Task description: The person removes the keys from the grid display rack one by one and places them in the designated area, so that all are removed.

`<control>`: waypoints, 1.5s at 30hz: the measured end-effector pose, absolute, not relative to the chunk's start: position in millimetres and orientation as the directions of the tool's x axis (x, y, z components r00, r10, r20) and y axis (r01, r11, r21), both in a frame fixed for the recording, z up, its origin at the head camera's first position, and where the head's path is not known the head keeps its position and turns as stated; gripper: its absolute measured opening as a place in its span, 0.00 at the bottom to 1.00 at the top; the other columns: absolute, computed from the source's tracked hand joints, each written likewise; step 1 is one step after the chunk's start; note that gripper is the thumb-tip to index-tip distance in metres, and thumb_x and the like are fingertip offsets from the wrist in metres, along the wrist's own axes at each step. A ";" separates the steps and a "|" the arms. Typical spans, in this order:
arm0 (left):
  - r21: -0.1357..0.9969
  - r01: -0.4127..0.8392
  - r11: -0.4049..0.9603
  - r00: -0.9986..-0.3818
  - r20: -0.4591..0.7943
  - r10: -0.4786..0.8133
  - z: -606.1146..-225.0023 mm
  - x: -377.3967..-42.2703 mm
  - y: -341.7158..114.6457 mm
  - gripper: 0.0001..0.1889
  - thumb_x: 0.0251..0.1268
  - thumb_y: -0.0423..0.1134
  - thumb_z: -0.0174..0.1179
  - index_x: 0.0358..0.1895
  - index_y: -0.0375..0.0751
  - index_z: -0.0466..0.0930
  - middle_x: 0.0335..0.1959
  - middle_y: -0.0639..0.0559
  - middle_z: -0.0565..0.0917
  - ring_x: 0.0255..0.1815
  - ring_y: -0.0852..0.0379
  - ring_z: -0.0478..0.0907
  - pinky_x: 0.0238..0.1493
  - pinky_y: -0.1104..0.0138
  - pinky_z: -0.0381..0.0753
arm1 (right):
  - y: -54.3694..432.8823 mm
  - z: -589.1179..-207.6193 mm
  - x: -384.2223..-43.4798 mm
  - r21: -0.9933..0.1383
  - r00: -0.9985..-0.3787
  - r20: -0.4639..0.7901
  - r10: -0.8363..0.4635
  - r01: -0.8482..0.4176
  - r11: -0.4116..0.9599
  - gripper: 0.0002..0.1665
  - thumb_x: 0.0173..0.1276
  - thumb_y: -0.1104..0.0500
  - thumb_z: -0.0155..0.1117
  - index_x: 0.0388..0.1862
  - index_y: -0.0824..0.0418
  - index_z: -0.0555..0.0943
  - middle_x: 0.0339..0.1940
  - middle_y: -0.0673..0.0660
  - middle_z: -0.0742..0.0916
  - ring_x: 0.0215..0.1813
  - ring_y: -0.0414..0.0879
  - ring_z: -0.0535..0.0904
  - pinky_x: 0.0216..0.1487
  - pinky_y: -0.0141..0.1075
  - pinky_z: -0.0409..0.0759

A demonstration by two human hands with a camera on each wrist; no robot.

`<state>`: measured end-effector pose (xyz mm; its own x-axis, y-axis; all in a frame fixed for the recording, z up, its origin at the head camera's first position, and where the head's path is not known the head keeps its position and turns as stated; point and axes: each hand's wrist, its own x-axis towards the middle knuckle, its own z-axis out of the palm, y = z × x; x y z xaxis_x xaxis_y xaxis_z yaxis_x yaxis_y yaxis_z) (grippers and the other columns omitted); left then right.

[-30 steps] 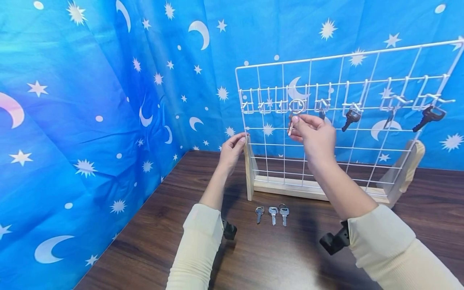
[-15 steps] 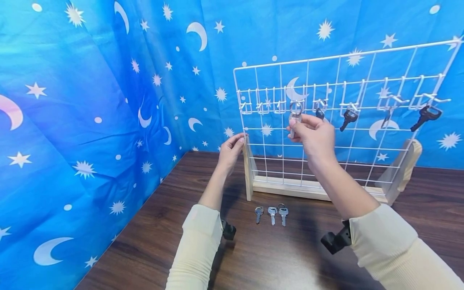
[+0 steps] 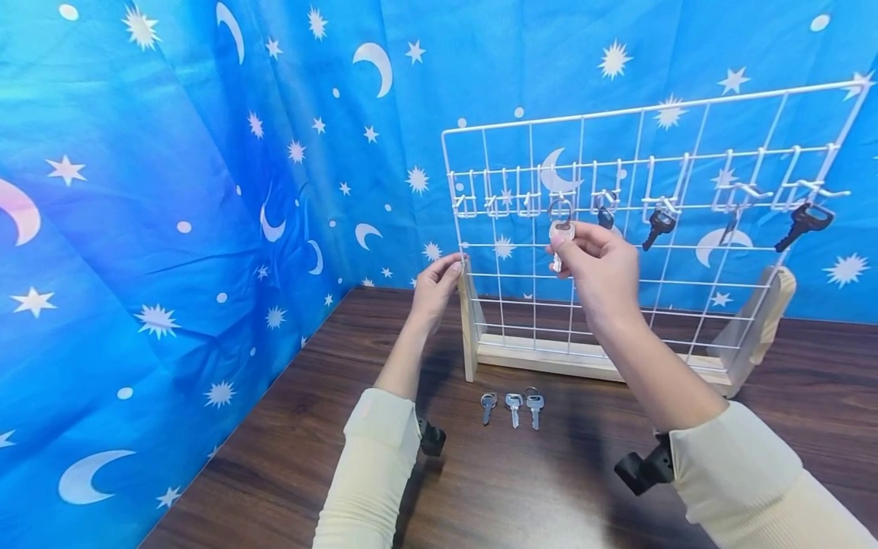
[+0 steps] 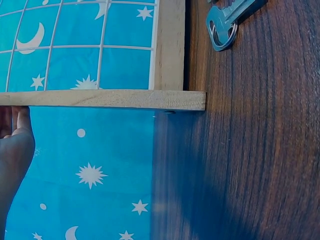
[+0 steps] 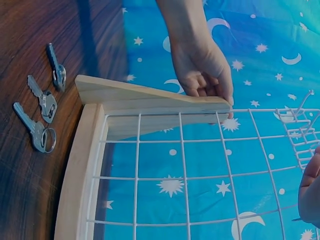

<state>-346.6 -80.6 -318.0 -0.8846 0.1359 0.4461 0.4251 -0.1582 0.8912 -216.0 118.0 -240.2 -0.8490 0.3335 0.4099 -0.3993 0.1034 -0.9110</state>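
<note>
R hand (image 3: 605, 268) — key (image 3: 561, 230) pinched; L hand (image 3: 435, 291) — grips rack (image 3: 542, 355).

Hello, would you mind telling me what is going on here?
A person is working at a wire grid on a wooden stand. The right hand pinches a key, its ring upright against the row of hooks; I can't tell whether it is on one. The left hand holds the left upright. Four keys hang farther right, and three more lie on the table in front.
</note>
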 end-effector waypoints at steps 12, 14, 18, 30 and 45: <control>0.889 0.434 -0.147 -0.882 0.453 0.133 -319.5 -347.8 -81.8 0.15 0.68 0.30 0.50 0.53 0.24 0.72 0.52 0.37 0.78 0.51 0.51 0.76 0.54 0.63 0.76 | 114.2 -233.5 -207.0 -0.904 -0.841 0.421 0.339 -0.419 0.083 0.17 0.64 0.53 0.63 0.45 0.64 0.81 0.29 0.49 0.86 0.28 0.42 0.77 0.30 0.26 0.78; 0.889 0.433 -0.150 -0.882 0.452 0.133 -319.6 -347.9 -81.5 0.15 0.68 0.30 0.50 0.53 0.24 0.72 0.52 0.37 0.77 0.51 0.52 0.76 0.54 0.63 0.76 | 114.8 -232.3 -206.2 -0.901 -0.839 0.428 0.337 -0.426 0.084 0.16 0.64 0.54 0.63 0.44 0.64 0.81 0.29 0.49 0.86 0.28 0.42 0.77 0.30 0.26 0.78; 0.889 0.431 -0.155 -0.882 0.452 0.133 -319.3 -347.5 -81.0 0.15 0.68 0.30 0.50 0.53 0.24 0.72 0.52 0.37 0.77 0.51 0.52 0.76 0.54 0.63 0.76 | 116.3 -228.9 -204.7 -0.890 -0.827 0.448 0.339 -0.447 0.085 0.14 0.64 0.56 0.62 0.43 0.65 0.81 0.28 0.49 0.85 0.28 0.41 0.77 0.30 0.26 0.78; 0.895 0.424 -0.139 -0.886 0.441 0.145 -319.5 -348.7 -81.1 0.16 0.68 0.31 0.51 0.54 0.24 0.72 0.53 0.37 0.77 0.54 0.50 0.75 0.55 0.64 0.75 | 125.1 -228.4 -198.6 -0.866 -0.798 0.498 0.341 -0.479 0.144 0.14 0.63 0.56 0.63 0.44 0.63 0.82 0.28 0.48 0.85 0.28 0.41 0.78 0.31 0.26 0.78; 0.893 0.425 -0.149 -0.883 0.445 0.148 -319.2 -347.2 -81.0 0.15 0.68 0.31 0.50 0.54 0.24 0.72 0.53 0.36 0.77 0.53 0.50 0.75 0.54 0.63 0.75 | 132.4 -243.1 -191.7 -0.850 -0.793 0.525 0.310 -0.468 0.243 0.16 0.64 0.53 0.62 0.46 0.62 0.82 0.29 0.47 0.85 0.31 0.41 0.79 0.28 0.25 0.76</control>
<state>-347.2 -81.0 -319.2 -0.8830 0.1482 0.4454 0.4252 -0.1492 0.8927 -191.7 132.4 -243.1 -0.7927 0.3096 0.5252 -0.4682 0.2425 -0.8497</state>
